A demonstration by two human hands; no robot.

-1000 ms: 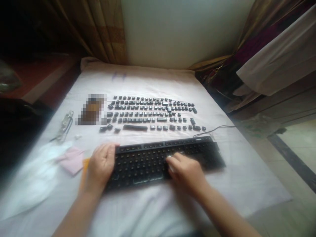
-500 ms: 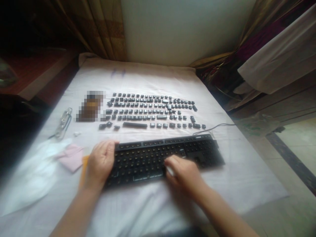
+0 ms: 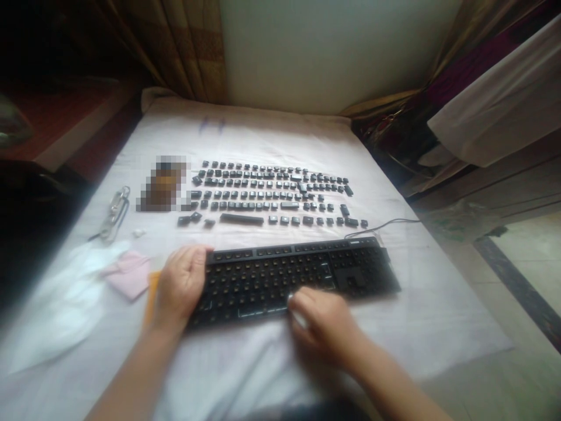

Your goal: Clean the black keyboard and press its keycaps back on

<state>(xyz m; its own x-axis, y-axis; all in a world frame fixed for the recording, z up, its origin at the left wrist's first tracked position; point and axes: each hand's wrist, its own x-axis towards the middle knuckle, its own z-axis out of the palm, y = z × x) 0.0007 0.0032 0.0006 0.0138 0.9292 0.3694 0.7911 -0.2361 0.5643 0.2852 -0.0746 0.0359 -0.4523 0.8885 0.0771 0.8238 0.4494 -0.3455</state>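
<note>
A black keyboard [image 3: 263,280] with its keycaps off lies slightly tilted across the white sheet. My left hand [image 3: 182,286] grips its left end, fingers wrapped over the edge. My right hand [image 3: 322,321] is closed in a pinch at the keyboard's front edge, by the right end of the spacebar slot. Between its fingers shows a bit of something white [image 3: 298,318], too blurred to name for sure. Beyond the keyboard, loose black keycaps [image 3: 258,195] lie in rows, with the long spacebar cap [image 3: 241,218] in the nearest row.
At the left are a pink folded cloth [image 3: 129,275], a white plastic-like bag [image 3: 65,316], eyeglasses [image 3: 114,213] and a small white scrap [image 3: 138,233]. A pixelated brown object [image 3: 163,184] lies beside the keycaps. The keyboard's cable [image 3: 381,224] runs off rightward. Something orange [image 3: 152,292] is under my left wrist.
My right hand has shifted slightly left and down, from among the key sockets to the front edge. My left hand stays on the keyboard. The whole view has moved a little.
</note>
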